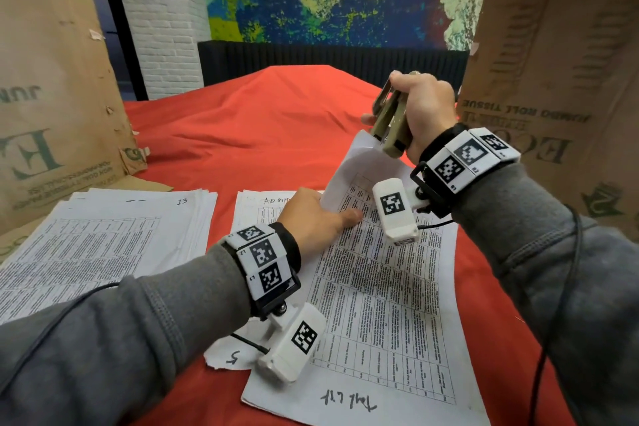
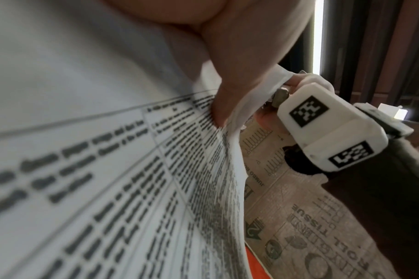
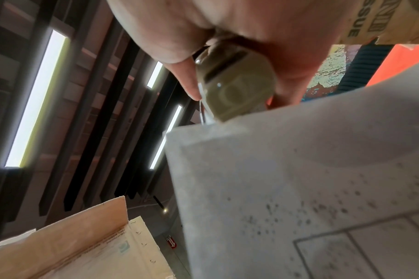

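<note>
My right hand [image 1: 423,104] grips an olive-beige stapler [image 1: 390,117], held nose-down above the table. The stapler's mouth [image 3: 234,85] sits on the top corner of a white printed sheet [image 1: 359,162], which curls up from a set of table-printed papers [image 1: 380,304] lying on the red cloth. My left hand [image 1: 311,218] lies on those papers with a straight finger [image 2: 227,90] pressing the page down beside the lifted sheet [image 2: 238,113]. The lifted sheet's pale back side [image 3: 299,169] fills the right wrist view.
A second, thicker stack of printed papers [image 1: 103,235] lies at the left. Tall cardboard boxes stand at the left [image 1: 52,79] and right [image 1: 560,79] edges of the table. Red cloth [image 1: 242,135] covers the table toward the far edge. Cables run along both sleeves.
</note>
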Demonstrator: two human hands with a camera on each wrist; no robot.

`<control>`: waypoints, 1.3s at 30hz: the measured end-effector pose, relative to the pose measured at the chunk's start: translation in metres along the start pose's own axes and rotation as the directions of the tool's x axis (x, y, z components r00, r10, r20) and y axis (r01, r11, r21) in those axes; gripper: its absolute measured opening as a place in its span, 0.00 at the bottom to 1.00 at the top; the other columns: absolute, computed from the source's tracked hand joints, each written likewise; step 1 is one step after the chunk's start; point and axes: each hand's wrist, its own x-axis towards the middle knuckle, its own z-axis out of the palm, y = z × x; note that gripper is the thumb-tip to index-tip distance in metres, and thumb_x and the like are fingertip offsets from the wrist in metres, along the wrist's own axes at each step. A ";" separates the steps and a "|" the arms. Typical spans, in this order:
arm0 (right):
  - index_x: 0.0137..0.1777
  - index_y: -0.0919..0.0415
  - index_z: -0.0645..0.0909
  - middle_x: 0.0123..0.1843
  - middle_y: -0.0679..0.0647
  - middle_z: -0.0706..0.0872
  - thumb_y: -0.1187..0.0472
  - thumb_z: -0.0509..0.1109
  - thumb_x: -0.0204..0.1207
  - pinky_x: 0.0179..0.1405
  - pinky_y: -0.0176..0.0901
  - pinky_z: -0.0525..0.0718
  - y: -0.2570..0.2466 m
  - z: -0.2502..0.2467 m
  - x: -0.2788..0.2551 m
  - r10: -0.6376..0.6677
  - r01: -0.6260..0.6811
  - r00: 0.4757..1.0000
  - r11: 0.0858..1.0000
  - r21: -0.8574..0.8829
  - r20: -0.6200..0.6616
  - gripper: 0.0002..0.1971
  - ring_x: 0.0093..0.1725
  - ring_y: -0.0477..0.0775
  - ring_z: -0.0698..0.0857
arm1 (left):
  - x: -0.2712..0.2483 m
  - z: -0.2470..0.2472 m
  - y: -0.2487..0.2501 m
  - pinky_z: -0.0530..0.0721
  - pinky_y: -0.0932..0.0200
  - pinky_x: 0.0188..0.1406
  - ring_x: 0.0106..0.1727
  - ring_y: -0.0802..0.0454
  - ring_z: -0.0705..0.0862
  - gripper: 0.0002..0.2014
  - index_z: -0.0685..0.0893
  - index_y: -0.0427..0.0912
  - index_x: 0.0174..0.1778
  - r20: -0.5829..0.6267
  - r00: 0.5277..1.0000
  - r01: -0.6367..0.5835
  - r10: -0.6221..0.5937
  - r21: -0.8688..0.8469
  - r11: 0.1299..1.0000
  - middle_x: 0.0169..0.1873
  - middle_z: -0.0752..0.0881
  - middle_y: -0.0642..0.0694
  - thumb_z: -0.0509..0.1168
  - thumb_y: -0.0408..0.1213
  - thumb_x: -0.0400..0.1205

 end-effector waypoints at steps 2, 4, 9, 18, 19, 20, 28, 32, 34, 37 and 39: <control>0.53 0.71 0.77 0.38 0.69 0.86 0.62 0.72 0.81 0.31 0.64 0.92 -0.001 -0.004 0.002 -0.022 0.022 0.999 1.000 -0.022 -0.036 0.11 0.35 0.77 0.92 | 0.001 -0.002 0.000 0.91 0.32 0.55 0.44 0.36 0.95 0.14 0.93 0.38 0.47 0.014 1.000 0.023 -0.022 -0.047 0.999 0.41 0.95 0.38 0.80 0.46 0.79; 0.47 0.69 0.78 0.34 0.67 0.85 0.62 0.71 0.81 0.34 0.69 0.93 -0.001 -0.009 0.006 -0.047 0.044 0.997 0.998 -0.047 -0.059 0.09 0.33 0.74 0.92 | 0.002 -0.004 -0.001 0.92 0.33 0.56 0.43 0.37 0.95 0.12 0.94 0.37 0.47 0.029 0.999 0.033 -0.031 -0.088 0.996 0.40 0.95 0.39 0.80 0.43 0.79; 0.42 0.65 0.77 0.30 0.64 0.86 0.62 0.70 0.83 0.41 0.75 0.90 0.004 -0.020 0.006 -0.012 0.008 0.998 0.998 -0.067 -0.055 0.10 0.37 0.77 0.93 | 0.005 -0.006 -0.002 0.91 0.33 0.58 0.45 0.37 0.95 0.13 0.94 0.35 0.48 0.060 0.998 0.042 -0.033 -0.142 0.989 0.42 0.96 0.38 0.81 0.42 0.78; 0.44 0.64 0.77 0.26 0.60 0.86 0.62 0.69 0.83 0.40 0.66 0.91 -0.001 -0.025 0.008 -0.005 0.001 0.999 0.997 -0.079 -0.049 0.08 0.39 0.76 0.93 | 0.006 -0.010 0.001 0.91 0.29 0.57 0.47 0.31 0.94 0.13 0.93 0.31 0.52 0.099 0.989 0.134 -0.113 -0.243 0.961 0.44 0.95 0.32 0.81 0.37 0.78; 0.44 0.64 0.77 0.26 0.61 0.86 0.62 0.69 0.83 0.39 0.65 0.90 0.001 -0.026 0.008 0.002 -0.005 0.999 0.997 -0.078 -0.042 0.07 0.40 0.77 0.93 | 0.006 -0.010 0.001 0.91 0.28 0.57 0.49 0.30 0.94 0.13 0.93 0.30 0.53 0.102 0.988 0.135 -0.112 -0.259 0.956 0.45 0.94 0.31 0.80 0.35 0.78; 0.44 0.64 0.76 0.27 0.62 0.85 0.62 0.69 0.82 0.38 0.63 0.89 0.004 -0.027 0.008 0.009 -0.011 0.999 0.997 -0.074 -0.037 0.08 0.40 0.77 0.93 | 0.006 -0.010 0.001 0.90 0.28 0.57 0.50 0.29 0.94 0.13 0.92 0.29 0.54 0.108 0.988 0.135 -0.109 -0.270 0.953 0.46 0.94 0.31 0.80 0.34 0.78; 0.35 0.65 0.74 0.21 0.61 0.81 0.65 0.72 0.80 0.32 0.65 0.91 0.003 -0.002 -0.006 -0.027 0.027 0.999 1.000 -0.007 -0.034 0.13 0.28 0.71 0.89 | 0.005 0.004 0.002 0.93 0.40 0.51 0.42 0.40 0.95 0.19 0.93 0.36 0.46 0.064 0.996 0.060 -0.057 -0.033 0.998 0.39 0.95 0.37 0.82 0.50 0.73; 0.29 0.63 0.76 0.24 0.61 0.84 0.60 0.74 0.75 0.29 0.69 0.92 -0.001 0.012 -0.011 -0.092 0.085 0.993 0.991 -0.101 -0.072 0.16 0.25 0.71 0.90 | 0.000 0.011 0.004 0.77 0.55 0.33 0.33 0.45 0.86 0.22 0.88 0.35 0.40 0.001 0.999 0.032 -0.032 0.073 0.997 0.36 0.92 0.37 0.80 0.54 0.76; 0.30 0.64 0.79 0.25 0.60 0.85 0.58 0.74 0.77 0.27 0.65 0.92 -0.002 0.013 -0.011 -0.091 0.080 0.991 0.990 -0.113 -0.099 0.16 0.25 0.69 0.90 | -0.001 0.011 0.005 0.76 0.55 0.33 0.33 0.45 0.84 0.23 0.88 0.35 0.41 -0.009 1.000 0.020 -0.020 0.103 0.994 0.37 0.91 0.38 0.79 0.55 0.78; 0.33 0.66 0.81 0.33 0.65 0.87 0.57 0.73 0.78 0.25 0.58 0.91 -0.002 0.014 -0.011 -0.099 0.082 0.987 0.988 -0.134 -0.124 0.15 0.25 0.68 0.90 | -0.002 0.012 0.004 0.77 0.56 0.33 0.32 0.45 0.84 0.20 0.89 0.36 0.41 -0.015 1.000 -0.003 0.005 0.131 0.991 0.35 0.90 0.41 0.78 0.53 0.78; 0.32 0.65 0.80 0.35 0.67 0.87 0.56 0.73 0.76 0.25 0.59 0.91 -0.002 0.013 -0.011 -0.099 0.082 0.987 0.987 -0.140 -0.123 0.15 0.26 0.69 0.90 | -0.003 0.013 0.004 0.75 0.57 0.31 0.30 0.46 0.83 0.18 0.87 0.38 0.38 -0.018 1.000 -0.013 0.016 0.164 0.986 0.31 0.87 0.44 0.78 0.51 0.79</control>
